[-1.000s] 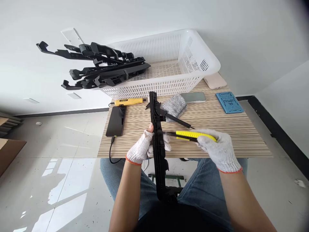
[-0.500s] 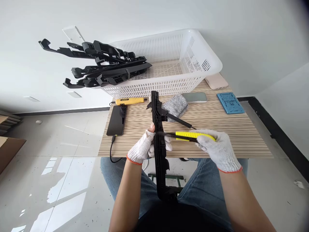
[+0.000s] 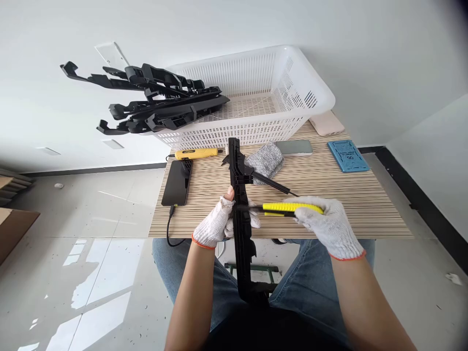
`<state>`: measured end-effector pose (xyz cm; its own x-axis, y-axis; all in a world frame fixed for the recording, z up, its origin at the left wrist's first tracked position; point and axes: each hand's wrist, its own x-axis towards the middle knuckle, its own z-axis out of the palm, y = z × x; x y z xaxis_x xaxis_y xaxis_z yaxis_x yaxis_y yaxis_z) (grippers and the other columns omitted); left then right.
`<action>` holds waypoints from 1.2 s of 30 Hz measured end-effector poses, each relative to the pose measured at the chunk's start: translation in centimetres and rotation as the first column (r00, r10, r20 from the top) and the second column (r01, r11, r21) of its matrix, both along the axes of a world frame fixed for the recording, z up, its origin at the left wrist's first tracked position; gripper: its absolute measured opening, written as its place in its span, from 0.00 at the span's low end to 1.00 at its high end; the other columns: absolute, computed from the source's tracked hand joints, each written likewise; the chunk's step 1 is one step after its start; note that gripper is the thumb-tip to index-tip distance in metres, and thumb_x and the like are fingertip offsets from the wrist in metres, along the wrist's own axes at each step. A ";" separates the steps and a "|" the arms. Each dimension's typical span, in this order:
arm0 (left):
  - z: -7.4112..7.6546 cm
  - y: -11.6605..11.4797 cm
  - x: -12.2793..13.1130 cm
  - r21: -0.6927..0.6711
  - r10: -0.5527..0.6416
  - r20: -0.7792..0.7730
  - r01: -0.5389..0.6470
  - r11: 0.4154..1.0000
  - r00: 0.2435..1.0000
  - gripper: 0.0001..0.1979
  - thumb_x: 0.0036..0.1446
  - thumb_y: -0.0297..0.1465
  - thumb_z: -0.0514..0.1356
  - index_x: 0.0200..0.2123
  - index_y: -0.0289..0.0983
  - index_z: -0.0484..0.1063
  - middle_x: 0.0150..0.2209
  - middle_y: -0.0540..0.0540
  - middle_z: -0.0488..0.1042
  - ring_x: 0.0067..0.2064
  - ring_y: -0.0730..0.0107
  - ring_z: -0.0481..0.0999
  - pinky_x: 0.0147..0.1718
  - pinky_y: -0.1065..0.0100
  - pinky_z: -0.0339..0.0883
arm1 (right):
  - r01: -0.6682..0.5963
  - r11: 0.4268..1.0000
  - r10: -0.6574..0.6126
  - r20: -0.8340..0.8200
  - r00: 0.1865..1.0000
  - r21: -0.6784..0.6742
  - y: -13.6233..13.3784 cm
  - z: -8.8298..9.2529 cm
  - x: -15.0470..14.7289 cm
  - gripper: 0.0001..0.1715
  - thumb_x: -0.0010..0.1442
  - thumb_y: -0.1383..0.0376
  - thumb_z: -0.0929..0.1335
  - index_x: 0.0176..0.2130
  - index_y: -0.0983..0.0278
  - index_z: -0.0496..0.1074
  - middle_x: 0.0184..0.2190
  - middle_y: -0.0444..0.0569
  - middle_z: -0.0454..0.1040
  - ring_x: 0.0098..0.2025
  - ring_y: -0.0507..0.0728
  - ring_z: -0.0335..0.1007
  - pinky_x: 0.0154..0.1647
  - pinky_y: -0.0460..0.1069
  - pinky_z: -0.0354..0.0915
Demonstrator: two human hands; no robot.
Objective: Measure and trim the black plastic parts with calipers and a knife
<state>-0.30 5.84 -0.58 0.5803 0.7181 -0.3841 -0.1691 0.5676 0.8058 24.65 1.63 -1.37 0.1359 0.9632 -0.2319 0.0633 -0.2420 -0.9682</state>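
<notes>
My left hand [image 3: 215, 222], in a white knit glove with a bare thumb tip, is closed around a long black plastic part [image 3: 241, 253]. The part stands nearly upright in view, its lower bent end by my lap. My gloved right hand [image 3: 325, 222] grips a yellow and black utility knife [image 3: 281, 208]. The knife points left, and its dark, motion-blurred tip lies across the black part, close to my left thumb. Whether the tip touches the part I cannot tell. Behind the part lies what looks like a black caliper [image 3: 271, 183].
A white plastic basket [image 3: 256, 129] stands at the table's back, with several black plastic parts [image 3: 164, 105] jutting out leftward. On the table [image 3: 351, 209] are a black phone [image 3: 176, 183] on a cable, a yellow corded tool [image 3: 197, 154], a grey cloth [image 3: 265, 161] and a blue box [image 3: 348, 156].
The knife and my right hand have shifted slightly left and down along the black part. My left hand and the part have stayed in place.
</notes>
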 end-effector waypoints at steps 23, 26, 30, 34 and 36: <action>-0.2 0.1 -0.1 0.016 -0.021 -0.056 0.022 1.000 0.998 0.47 0.48 0.75 0.54 0.33 0.32 0.75 0.22 0.41 0.80 0.11 0.84 0.46 0.08 0.73 0.39 | 0.041 0.998 -0.043 -0.058 0.997 -0.046 0.1 0.3 -0.6 0.23 0.43 0.46 0.81 0.32 0.60 0.86 0.18 0.46 0.72 0.21 0.54 0.66 0.19 0.48 0.64; -0.2 0.1 -0.1 0.021 -0.012 -0.069 0.014 1.000 0.998 0.47 0.49 0.75 0.53 0.33 0.33 0.75 0.22 0.41 0.80 0.11 0.84 0.47 0.08 0.73 0.39 | 0.049 0.999 -0.050 -0.059 0.997 -0.016 0.1 0.2 -0.6 0.24 0.43 0.45 0.81 0.34 0.59 0.87 0.20 0.47 0.74 0.23 0.55 0.68 0.21 0.49 0.66; -0.2 0.0 0.0 0.009 -0.018 -0.063 0.018 1.000 0.998 0.46 0.49 0.74 0.54 0.34 0.32 0.76 0.24 0.40 0.81 0.11 0.84 0.47 0.08 0.73 0.39 | -0.006 1.000 0.006 -0.028 1.000 -0.015 0.1 0.4 -0.6 0.27 0.44 0.44 0.81 0.37 0.60 0.88 0.24 0.50 0.79 0.25 0.55 0.71 0.24 0.48 0.69; -0.4 -0.2 -0.1 0.031 0.049 -0.042 -0.048 0.998 0.998 0.41 0.54 0.71 0.56 0.34 0.34 0.75 0.24 0.41 0.82 0.11 0.83 0.47 0.08 0.74 0.40 | -0.065 0.998 0.065 0.002 0.998 -0.008 0.0 1.2 -0.8 0.29 0.43 0.42 0.81 0.35 0.61 0.88 0.23 0.49 0.78 0.22 0.53 0.66 0.21 0.47 0.66; -0.5 -0.3 -0.2 0.045 0.056 -0.039 -0.054 0.998 0.998 0.40 0.56 0.70 0.54 0.34 0.35 0.74 0.24 0.42 0.82 0.11 0.83 0.47 0.08 0.74 0.41 | -0.077 0.997 0.077 0.012 0.997 -0.007 -0.1 1.4 -0.9 0.29 0.42 0.43 0.81 0.35 0.61 0.87 0.25 0.50 0.79 0.22 0.52 0.66 0.20 0.47 0.66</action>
